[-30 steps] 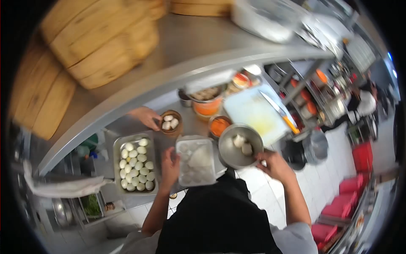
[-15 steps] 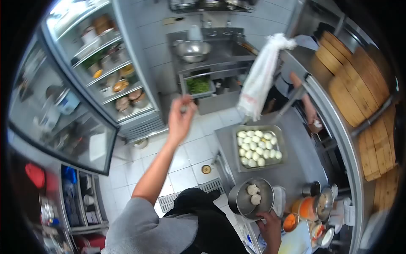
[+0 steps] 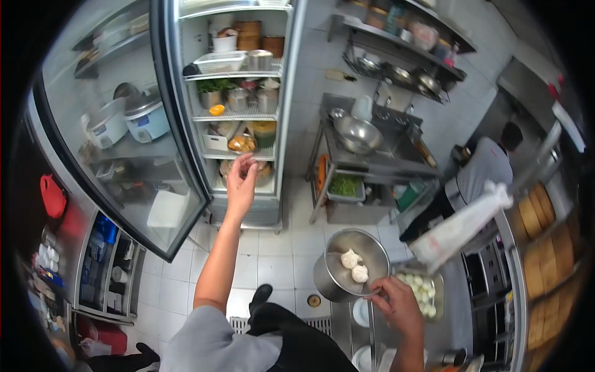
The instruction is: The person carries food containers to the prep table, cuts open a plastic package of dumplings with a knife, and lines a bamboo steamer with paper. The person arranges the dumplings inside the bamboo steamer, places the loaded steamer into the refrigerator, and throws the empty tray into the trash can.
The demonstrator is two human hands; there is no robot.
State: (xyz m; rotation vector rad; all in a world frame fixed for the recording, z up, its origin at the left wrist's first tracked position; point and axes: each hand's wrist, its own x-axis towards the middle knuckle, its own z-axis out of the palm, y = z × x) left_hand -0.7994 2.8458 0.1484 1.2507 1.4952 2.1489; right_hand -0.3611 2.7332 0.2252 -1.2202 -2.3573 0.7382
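My left hand (image 3: 241, 183) is stretched out in front of the open refrigerator (image 3: 248, 208), fingers loosely bent and apart, with nothing seen in it. My right hand (image 3: 401, 305) grips the rim of a deep metal pot (image 3: 323, 276), which is tilted toward me. Inside the pot lie two white, pleated bulbs (image 3: 356, 265) that look like garlic. On the refrigerator shelves are a bowl of yellow-orange food (image 3: 242, 144), metal containers (image 3: 237, 99), a white basket (image 3: 220, 63) and a cut orange piece (image 3: 216, 110).
The glass door (image 3: 167, 124) stands swung open on the left. Behind the pot, a tray of pale round pieces (image 3: 424, 291) sits on the steel counter. A sink with a metal bowl (image 3: 359, 134) is ahead. A co-worker (image 3: 483, 170) stands at the right, beyond a hanging towel (image 3: 462, 226).
My view has turned toward the refrigerator, now nearer. The pot has come away from the counter in my right hand. My left hand is now before the shelves.
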